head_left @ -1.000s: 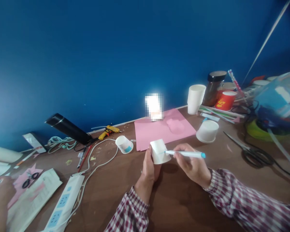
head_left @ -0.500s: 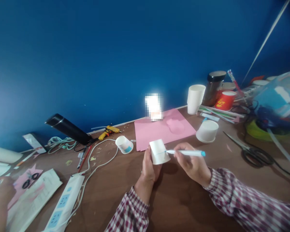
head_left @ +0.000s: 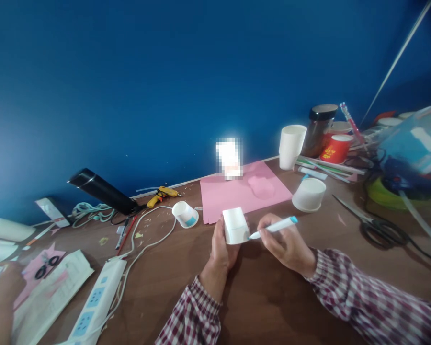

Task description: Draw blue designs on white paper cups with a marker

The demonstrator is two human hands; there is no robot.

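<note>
My left hand [head_left: 221, 247] grips a white paper cup [head_left: 236, 224] turned bottom up, its rim facing down. A thin blue line runs across the cup's side. In my right hand [head_left: 285, 244] is a white marker with a light blue end [head_left: 278, 226]; its tip meets the cup's lower right side near the rim. Just left of my hands a second paper cup [head_left: 184, 214] with a blue patch lies tilted. To the right another white paper cup [head_left: 309, 195] stands upside down. Pink paper sheets [head_left: 230, 196] lie behind the held cup.
Large black-handled scissors [head_left: 375, 227] lie at right. Stacked white cups [head_left: 290, 146], a dark jar [head_left: 321, 132] and a red cup [head_left: 336, 148] stand behind. At left are a yellow glue gun [head_left: 163, 195], a black bottle [head_left: 102, 190], a power strip [head_left: 95, 299] and another person's hand [head_left: 2, 297].
The marker's tip has moved down the cup's side towards the rim, and the pen is tilted more steeply. My left hand holds the cup in nearly the same place.
</note>
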